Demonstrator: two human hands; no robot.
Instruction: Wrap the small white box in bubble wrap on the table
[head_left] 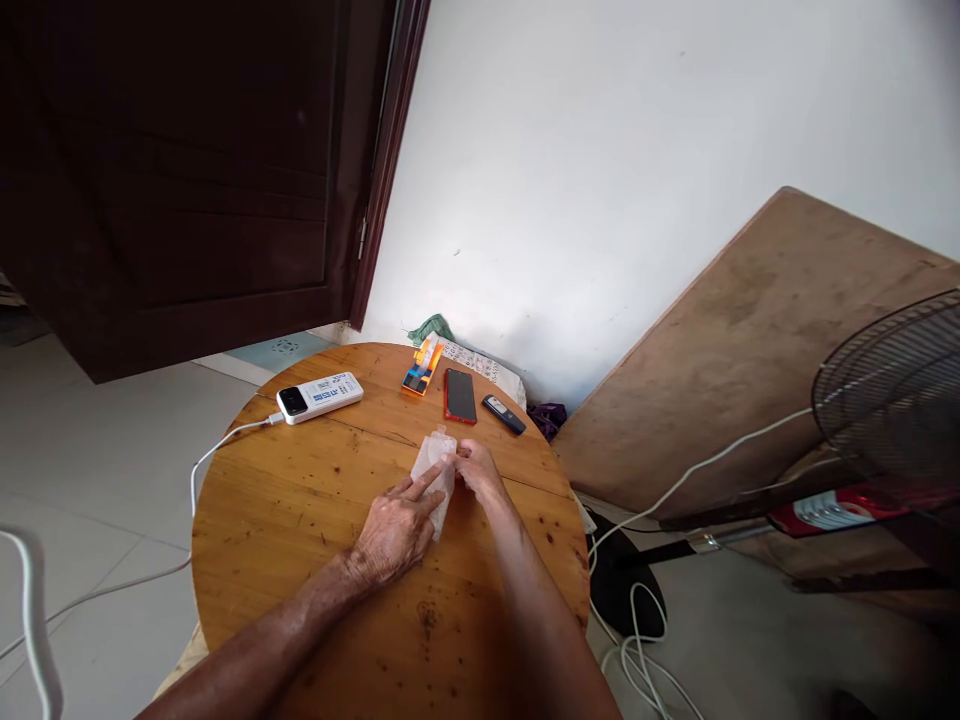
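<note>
The left hand lies spread on a see-through white sleeve while the right hand pinches its edge.

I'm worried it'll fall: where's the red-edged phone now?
In the head view, the red-edged phone lies far across the table, between the orange item, left, and the dark device, right.

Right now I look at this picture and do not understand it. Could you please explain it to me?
There is no machine here: a camera worn on a person's head looks forward and down at that person's two bare hands. The left hand lies partly over a whitish, translucent packet; the right hand has its fingers at the right edge, perhaps pinching it. Beyond, on the round wooden table, lie a white device with a cable plugged in, an orange object, a red-edged phone and a small dark device.
</note>
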